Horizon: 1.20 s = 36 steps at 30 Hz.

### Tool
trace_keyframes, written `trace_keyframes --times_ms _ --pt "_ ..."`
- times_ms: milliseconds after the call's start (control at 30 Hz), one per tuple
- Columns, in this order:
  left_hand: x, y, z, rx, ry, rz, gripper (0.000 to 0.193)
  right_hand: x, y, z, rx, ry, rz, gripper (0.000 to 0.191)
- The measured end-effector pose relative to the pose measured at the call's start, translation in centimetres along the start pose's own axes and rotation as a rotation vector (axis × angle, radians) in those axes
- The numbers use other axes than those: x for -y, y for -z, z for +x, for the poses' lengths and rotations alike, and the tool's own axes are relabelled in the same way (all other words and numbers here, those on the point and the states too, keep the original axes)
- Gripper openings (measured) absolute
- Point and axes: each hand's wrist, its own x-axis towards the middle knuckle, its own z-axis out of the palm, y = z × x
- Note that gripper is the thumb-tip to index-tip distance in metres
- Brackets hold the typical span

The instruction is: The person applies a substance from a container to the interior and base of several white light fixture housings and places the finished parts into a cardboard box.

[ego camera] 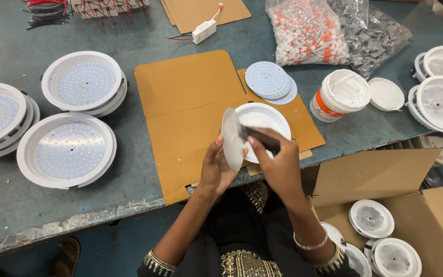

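Round LED board (231, 138) tilted on edge above the white lamp housing (265, 120), gripped at its lower rim by left hand (217, 166), back exposed to dark brush (260, 137) clamped in right hand (279, 164), presumably for coating.

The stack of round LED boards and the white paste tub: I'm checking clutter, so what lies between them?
Bare tabletop between the stack and tub, head view.
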Motion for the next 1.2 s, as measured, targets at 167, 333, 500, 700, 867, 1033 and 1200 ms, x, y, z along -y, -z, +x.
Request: trace_keyframes --times_ms 167,333,500,700,867,1033,1200 --pt "0.8 1.0 -0.2 -0.005 0.093 -0.139 0.066 -1.2 -0.9 1.9 0.039 0.236 -0.068 0.024" --pt "1.1 1.5 0.2 0.063 0.118 -0.358 0.057 -1.0 -1.3 -0.2 0.033 0.261 -0.140 0.030" --pt "0.3 -0.5 0.7 -0.044 0.115 -0.269 0.085 -0.5 -0.6 -2.2 0.081 0.427 -0.253 0.042" --pt "-1.3 -2.9 0.5 -0.007 0.089 -0.289 0.094 -0.6 1.2 -3.5 0.171 0.442 -0.226 0.043" --pt "-1.3 -2.9 -0.2 -0.022 0.102 -0.269 0.084 -2.2 2.0 -0.9 0.039 0.234 -0.188 0.033" --pt "-0.2 -2.4 -0.9 -0.041 0.068 -0.261 0.078 -3.2 0.4 -0.1 -0.025 0.238 -0.208 0.029" --pt "0.0 -2.2 -0.7 -0.037 -0.015 -0.172 0.090 -2.1 -0.6 -2.7 -0.012 0.196 -0.245 0.039"
